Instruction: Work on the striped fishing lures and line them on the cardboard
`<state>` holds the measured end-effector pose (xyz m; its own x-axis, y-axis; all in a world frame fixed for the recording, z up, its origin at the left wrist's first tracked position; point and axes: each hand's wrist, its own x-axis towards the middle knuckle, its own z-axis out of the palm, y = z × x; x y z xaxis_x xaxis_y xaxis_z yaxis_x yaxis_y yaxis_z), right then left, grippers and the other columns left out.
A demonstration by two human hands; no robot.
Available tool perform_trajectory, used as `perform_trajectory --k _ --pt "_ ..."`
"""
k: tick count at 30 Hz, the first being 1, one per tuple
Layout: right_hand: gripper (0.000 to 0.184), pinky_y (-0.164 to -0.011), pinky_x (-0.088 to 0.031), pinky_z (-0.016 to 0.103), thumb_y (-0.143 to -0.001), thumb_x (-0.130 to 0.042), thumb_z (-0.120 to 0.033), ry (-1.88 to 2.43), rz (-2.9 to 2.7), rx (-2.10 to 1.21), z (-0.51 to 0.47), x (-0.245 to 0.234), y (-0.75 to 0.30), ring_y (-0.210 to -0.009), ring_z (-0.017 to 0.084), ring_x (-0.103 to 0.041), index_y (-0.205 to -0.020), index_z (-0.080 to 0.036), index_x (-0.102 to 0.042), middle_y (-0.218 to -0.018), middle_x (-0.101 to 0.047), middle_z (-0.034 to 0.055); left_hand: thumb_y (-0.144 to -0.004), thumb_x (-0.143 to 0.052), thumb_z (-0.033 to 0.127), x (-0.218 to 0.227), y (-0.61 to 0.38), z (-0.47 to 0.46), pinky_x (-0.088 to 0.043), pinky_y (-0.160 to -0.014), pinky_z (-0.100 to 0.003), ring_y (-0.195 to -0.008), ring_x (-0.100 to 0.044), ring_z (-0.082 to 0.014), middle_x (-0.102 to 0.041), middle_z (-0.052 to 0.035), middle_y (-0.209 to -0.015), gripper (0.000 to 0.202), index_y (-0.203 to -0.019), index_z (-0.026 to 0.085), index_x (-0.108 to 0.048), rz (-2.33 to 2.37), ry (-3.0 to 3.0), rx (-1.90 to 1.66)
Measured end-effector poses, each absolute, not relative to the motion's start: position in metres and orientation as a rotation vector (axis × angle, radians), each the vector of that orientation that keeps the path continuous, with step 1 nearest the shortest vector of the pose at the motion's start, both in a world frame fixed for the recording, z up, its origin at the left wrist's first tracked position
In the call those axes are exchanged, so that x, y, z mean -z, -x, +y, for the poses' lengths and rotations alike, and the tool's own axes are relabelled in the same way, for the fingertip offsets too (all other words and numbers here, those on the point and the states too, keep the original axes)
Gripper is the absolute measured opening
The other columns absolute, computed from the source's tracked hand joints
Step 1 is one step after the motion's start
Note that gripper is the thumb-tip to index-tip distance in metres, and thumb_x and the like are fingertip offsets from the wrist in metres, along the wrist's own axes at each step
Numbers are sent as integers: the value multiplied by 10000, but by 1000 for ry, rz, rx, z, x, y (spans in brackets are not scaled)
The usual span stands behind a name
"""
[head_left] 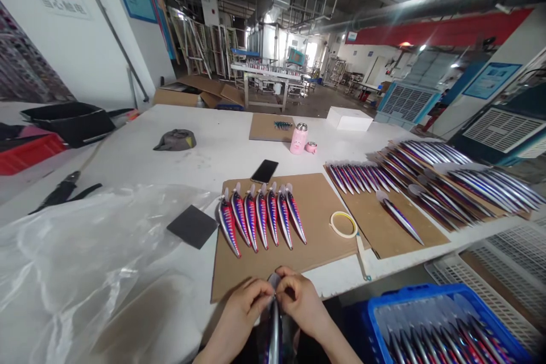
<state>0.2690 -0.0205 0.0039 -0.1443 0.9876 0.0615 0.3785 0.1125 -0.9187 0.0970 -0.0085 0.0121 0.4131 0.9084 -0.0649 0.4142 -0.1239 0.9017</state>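
Note:
Close to my body, at the table's near edge, a silver fishing lure (275, 333) with a clear lip points its tail toward me. My left hand (246, 308) pinches it near the head with thumb and forefinger. From the other side my right hand (302, 302) pinches the same spot; anything small between the fingertips is hidden. Beyond my hands, several red, purple and silver striped lures (261, 219) lie in a row on a cardboard sheet (319, 199).
Right of the sheet are a tape roll (343, 224), a pale-handled tool (362, 256) and more lures (401, 219) on cardboard. A blue crate (371, 310) of lures stands low right. Plastic film (94, 239) covers the left. A phone (264, 171) and pink bottle (299, 139) sit farther back.

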Motion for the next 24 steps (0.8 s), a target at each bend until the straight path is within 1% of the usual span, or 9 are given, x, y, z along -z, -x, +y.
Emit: perform_trajectory --k 1,3,5,6,8,9,11,19,24 --pt "234 -727 -443 214 -603 -455 8 1359 -1637 -1025 -21 -4 -269 -812 150 -624 -595 -200 -563 -809 -632 12 -798 -508 228 -13 -97 -7 -427 -705 -232 -741 -582 -155 -616 19 -754 147 -857 226 -643 1149 -1722 -632" --pt "229 -725 -445 214 -605 -455 2 1358 -1634 -1025 -21 -5 -268 -813 150 -625 -589 -200 -562 -811 -635 14 -768 -494 169 -13 -98 -2 -424 -702 -216 -707 -583 -137 -628 40 -756 374 -1126 237 -577 1155 -1741 -550" --pt "225 -726 -447 220 -608 -457 -2 1360 -1629 -1020 -22 -5 -267 -817 153 -625 -590 -199 -566 -825 -639 22 -744 -481 140 -14 -99 1 -415 -683 -207 -679 -584 -128 -631 56 -735 508 -1243 236 -489 1187 -1781 -462" --pt "224 -732 -449 226 -611 -459 -4 1362 -1626 -1017 -23 -5 -267 -823 157 -626 -592 -198 -570 -831 -641 27 -738 -481 142 -15 -99 2 -408 -673 -205 -681 -586 -128 -631 57 -724 465 -1190 238 -524 1206 -1803 -433" --pt "221 -750 -454 241 -622 -467 -8 1365 -1622 -1013 -23 -5 -266 -844 168 -630 -602 -197 -580 -834 -646 37 -735 -486 160 -18 -101 2 -390 -658 -207 -698 -587 -135 -630 51 -712 265 -957 240 -607 1235 -1839 -419" --pt "219 -758 -456 249 -628 -473 -10 1367 -1621 -1011 -23 -5 -266 -858 175 -632 -608 -197 -584 -833 -648 41 -738 -485 169 -20 -102 2 -382 -653 -209 -705 -586 -139 -625 49 -706 179 -852 237 -606 1246 -1850 -422" --pt "216 -770 -460 262 -635 -485 -11 1370 -1621 -1010 -23 -5 -266 -889 187 -634 -622 -198 -592 -844 -654 47 -749 -478 179 -23 -104 2 -367 -647 -212 -706 -578 -142 -616 46 -704 108 -748 233 -572 1269 -1875 -427" --pt "262 -801 -470 259 -627 -479 8 1339 -1668 -1033 -24 -9 -271 -967 183 -633 -672 -207 -623 -967 -668 42 -743 -484 146 -24 -107 4 -334 -628 -212 -682 -552 -138 -580 55 -681 107 -690 231 -524 1277 -1937 -444" --pt "235 -785 -469 267 -622 -502 1 1350 -1648 -1003 -22 -4 -268 -912 186 -641 -665 -202 -612 -953 -661 46 -757 -478 141 -22 -103 3 -368 -646 -209 -691 -549 -134 -568 48 -695 117 -695 226 -531 1210 -1942 -476"
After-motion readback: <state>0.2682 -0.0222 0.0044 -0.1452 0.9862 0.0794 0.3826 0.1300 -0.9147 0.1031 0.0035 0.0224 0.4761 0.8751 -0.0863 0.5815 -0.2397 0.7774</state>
